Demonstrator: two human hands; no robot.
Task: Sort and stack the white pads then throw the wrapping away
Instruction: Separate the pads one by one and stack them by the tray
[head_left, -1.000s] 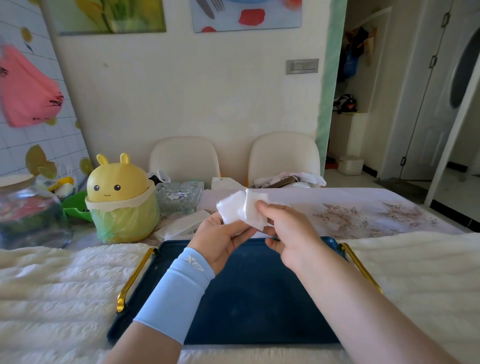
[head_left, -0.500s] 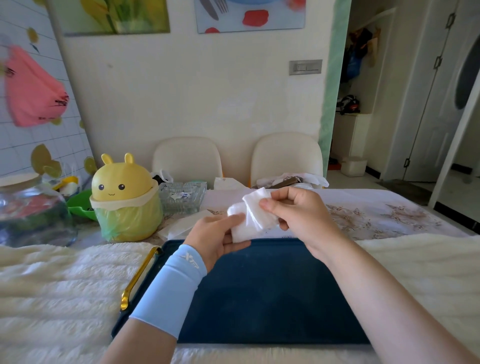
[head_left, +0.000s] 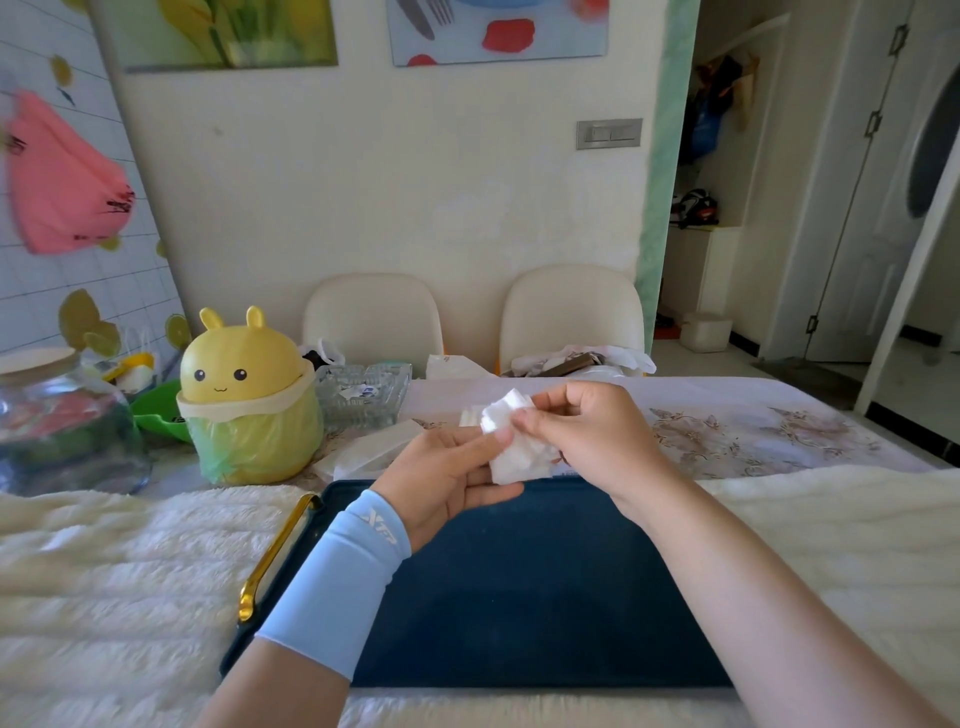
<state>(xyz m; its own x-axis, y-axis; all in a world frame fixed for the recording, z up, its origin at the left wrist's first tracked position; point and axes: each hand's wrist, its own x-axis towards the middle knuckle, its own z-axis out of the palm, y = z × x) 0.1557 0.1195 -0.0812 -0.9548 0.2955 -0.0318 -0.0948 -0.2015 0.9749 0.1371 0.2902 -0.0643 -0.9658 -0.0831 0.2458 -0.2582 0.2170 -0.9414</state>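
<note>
Both my hands hold a bunch of white pads (head_left: 514, 441) in the air above the far edge of the dark blue tray (head_left: 519, 597). My left hand (head_left: 447, 478), in a light blue sleeve, grips the pads from below. My right hand (head_left: 587, 436) pinches their upper edge with thumb and forefinger. A white packet or wrapping (head_left: 374, 452) lies on the table just beyond the tray's far left corner. The yellow bunny-shaped bin (head_left: 249, 400) with a green liner stands at the left.
A glass jar (head_left: 57, 426) sits at the far left, a green bowl (head_left: 161, 410) and a glass dish (head_left: 363, 395) behind the bin. Two cream chairs (head_left: 571, 317) stand at the table's far side. A fluffy white cover (head_left: 104, 571) surrounds the tray, which has gold handles (head_left: 275, 556).
The pads have dropped slightly and turned between my hands. My right fingers have shifted along the top edge; my left hand stays underneath.
</note>
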